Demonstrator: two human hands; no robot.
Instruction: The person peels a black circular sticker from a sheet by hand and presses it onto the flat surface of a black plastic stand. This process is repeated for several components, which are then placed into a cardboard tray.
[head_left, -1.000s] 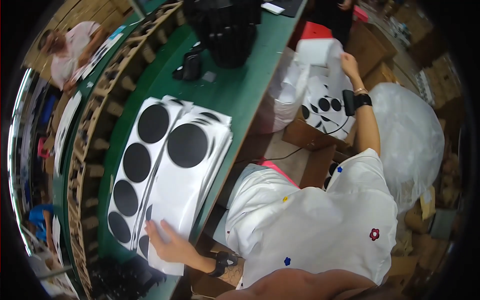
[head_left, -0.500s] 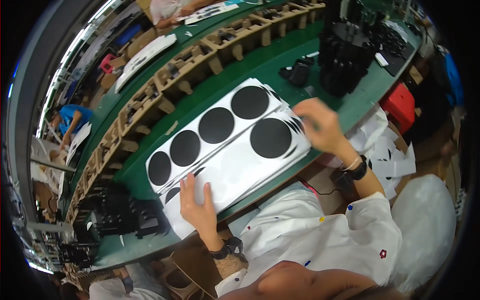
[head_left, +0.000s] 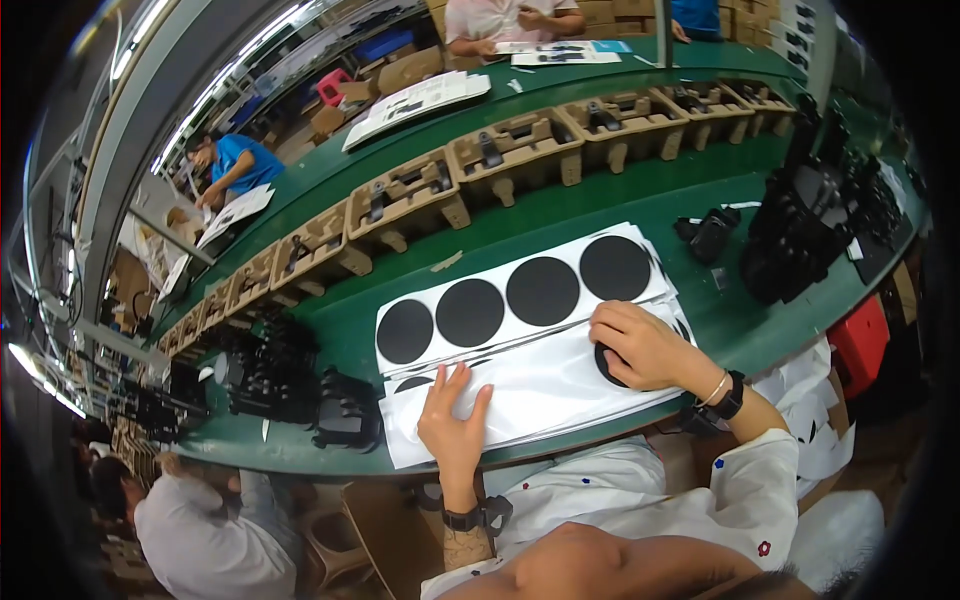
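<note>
A stack of white backing sheets with large black round stickers lies on the green bench. The rear sheet [head_left: 490, 278] shows a row of black round stickers [head_left: 470, 313]. In front of it is a mostly bare white sheet [head_left: 540, 385], with one black round sticker [head_left: 608, 368] at its right end, partly under my right hand [head_left: 645, 345]. That hand is closed, fingers bent over the sticker's edge; what is between the fingertips is hidden. My left hand [head_left: 455, 425] rests on the sheet's left part, fingers and thumb apart, holding nothing.
Brown moulded pulp trays [head_left: 405, 195] with black parts line the bench behind the sheets. Black plastic parts stand in clusters at left [head_left: 265, 370] and right [head_left: 795, 235]. A red stool [head_left: 860, 345] and crumpled white backing paper [head_left: 795, 395] are at right. Other people sit nearby.
My right hand has moved from the stack's right edge in over the remaining front sticker. My left hand stays on the sheet. The view has turned, so the bench appears more level.
</note>
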